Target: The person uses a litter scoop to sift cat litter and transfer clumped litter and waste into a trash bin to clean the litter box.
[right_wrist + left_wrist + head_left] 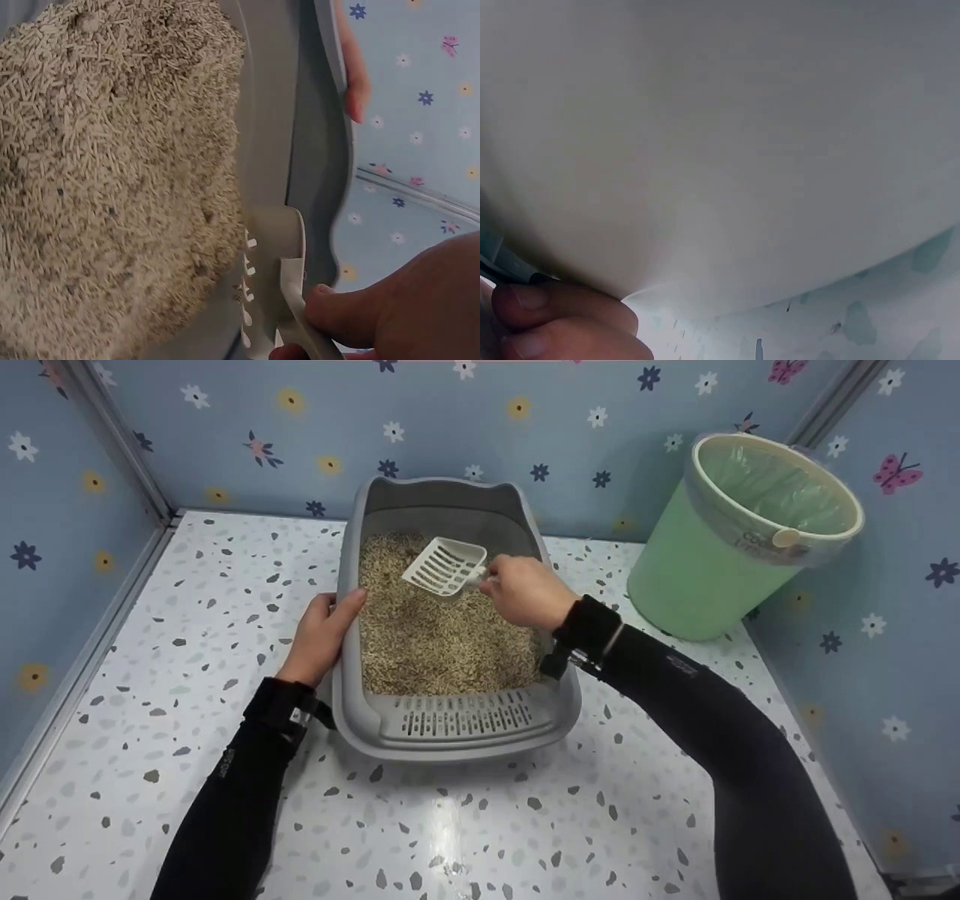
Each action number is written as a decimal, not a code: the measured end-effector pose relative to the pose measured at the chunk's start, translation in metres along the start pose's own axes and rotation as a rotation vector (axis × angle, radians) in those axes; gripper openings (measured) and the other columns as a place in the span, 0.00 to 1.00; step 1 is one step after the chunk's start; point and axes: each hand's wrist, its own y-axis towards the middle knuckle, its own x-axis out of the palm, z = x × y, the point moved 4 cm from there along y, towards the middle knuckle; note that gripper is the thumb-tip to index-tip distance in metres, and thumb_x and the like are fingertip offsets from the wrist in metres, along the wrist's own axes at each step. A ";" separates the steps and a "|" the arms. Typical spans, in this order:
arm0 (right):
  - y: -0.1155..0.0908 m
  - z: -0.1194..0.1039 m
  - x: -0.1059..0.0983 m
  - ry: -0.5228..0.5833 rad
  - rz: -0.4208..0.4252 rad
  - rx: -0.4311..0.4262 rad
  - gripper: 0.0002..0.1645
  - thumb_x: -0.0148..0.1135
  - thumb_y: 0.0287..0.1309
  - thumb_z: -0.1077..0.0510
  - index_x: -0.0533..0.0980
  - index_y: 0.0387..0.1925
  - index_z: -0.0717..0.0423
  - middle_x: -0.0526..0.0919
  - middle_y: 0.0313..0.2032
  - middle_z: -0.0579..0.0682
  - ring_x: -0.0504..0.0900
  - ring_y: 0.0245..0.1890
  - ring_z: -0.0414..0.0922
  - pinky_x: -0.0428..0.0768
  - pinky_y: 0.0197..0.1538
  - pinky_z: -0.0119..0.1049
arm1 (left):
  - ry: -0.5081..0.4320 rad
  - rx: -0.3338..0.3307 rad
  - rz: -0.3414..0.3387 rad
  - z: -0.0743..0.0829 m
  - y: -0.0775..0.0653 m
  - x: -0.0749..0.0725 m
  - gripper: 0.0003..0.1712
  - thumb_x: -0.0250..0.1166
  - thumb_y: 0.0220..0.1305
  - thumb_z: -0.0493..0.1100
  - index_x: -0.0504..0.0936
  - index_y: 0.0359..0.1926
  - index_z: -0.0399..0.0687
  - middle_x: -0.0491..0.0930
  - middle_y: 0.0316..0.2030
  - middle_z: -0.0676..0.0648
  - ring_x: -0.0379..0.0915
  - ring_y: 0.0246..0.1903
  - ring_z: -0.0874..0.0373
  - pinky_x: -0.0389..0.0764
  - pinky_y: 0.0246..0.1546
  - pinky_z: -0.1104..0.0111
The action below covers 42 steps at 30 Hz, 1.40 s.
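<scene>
A grey litter box (457, 751) holds tan pellet litter (442, 652). My left hand (316, 639) grips its left rim, thumb over the edge and fingers down the outside. In the left wrist view, curled fingers (574, 319) lie under the box's pale outer wall (727, 165). With my right hand (529, 594) I hold a white slotted litter scoop (448, 568) by its handle, over the back half of the litter. The right wrist view has the scoop (274, 232) tilted edge-on, with the thumb (345, 311) on its handle. No clump shows on its slotted face in the head view.
A green trash bin (697, 562) with a clear liner stands at the back right, open at the top. Blue flowered panels (570, 442) close in the back and sides. Speckled white flooring (202, 660) lies under the box.
</scene>
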 end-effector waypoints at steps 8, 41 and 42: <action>0.029 0.001 0.044 0.010 -0.107 -0.044 0.19 0.53 0.89 0.51 0.76 0.39 0.57 0.72 0.31 0.48 0.71 0.29 0.46 0.74 0.43 0.43 | 0.009 -0.011 0.007 -0.001 0.000 0.000 0.53 0.60 0.79 0.74 0.67 0.74 0.28 0.76 0.62 0.28 0.78 0.54 0.42 0.80 0.55 0.61; 0.000 0.016 -0.011 0.080 0.085 -0.139 0.24 0.68 0.80 0.45 0.83 0.62 0.59 0.85 0.47 0.51 0.83 0.43 0.48 0.83 0.49 0.43 | 0.022 0.001 0.011 0.001 0.000 -0.001 0.55 0.59 0.79 0.74 0.65 0.77 0.27 0.76 0.62 0.28 0.77 0.55 0.41 0.79 0.56 0.61; -0.002 0.022 -0.019 0.115 0.113 -0.159 0.22 0.68 0.80 0.46 0.83 0.61 0.59 0.85 0.44 0.51 0.82 0.40 0.47 0.82 0.46 0.42 | 0.024 -0.001 0.013 0.000 0.000 -0.001 0.55 0.59 0.79 0.74 0.65 0.77 0.27 0.76 0.62 0.28 0.77 0.55 0.41 0.78 0.56 0.61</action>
